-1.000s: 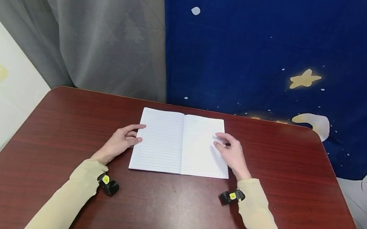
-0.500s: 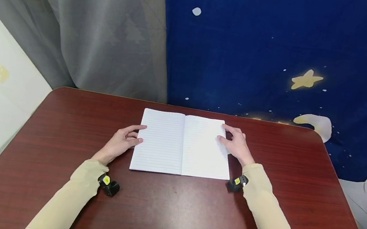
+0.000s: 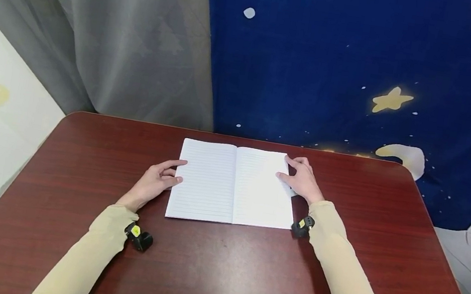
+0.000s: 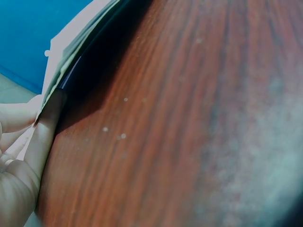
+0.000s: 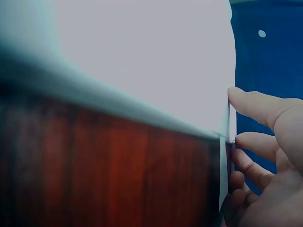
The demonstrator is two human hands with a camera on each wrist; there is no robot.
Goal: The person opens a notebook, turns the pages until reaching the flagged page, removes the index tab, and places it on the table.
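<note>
An open notebook (image 3: 204, 183) with blank lined pages lies on the reddish-brown table. At its left edge, my left hand (image 3: 153, 183) grips the pages, thumb and forefinger showing on top. The left wrist view shows the stacked page edges (image 4: 71, 59) between the fingers of that hand (image 4: 19, 184), raised over the table. My right hand (image 3: 303, 180) holds the right edge near the upper corner, its thumb on the page. In the right wrist view, the right hand (image 5: 274, 151) has the thumb at the page edge (image 5: 231, 113) and the other fingers lower; a white strip (image 5: 222, 175) hangs below.
The wooden table (image 3: 216, 276) extends in front of the notebook and to both sides. Behind it hang a grey curtain (image 3: 140, 51) and a dark blue cloth (image 3: 302, 65) with stars. A black wrist camera (image 3: 139, 238) sits on the left sleeve, another (image 3: 302, 226) on the right.
My right hand has moved from over the right page to its outer edge, up toward the top corner. A white sliver now sticks out under that hand. The left hand keeps its place.
</note>
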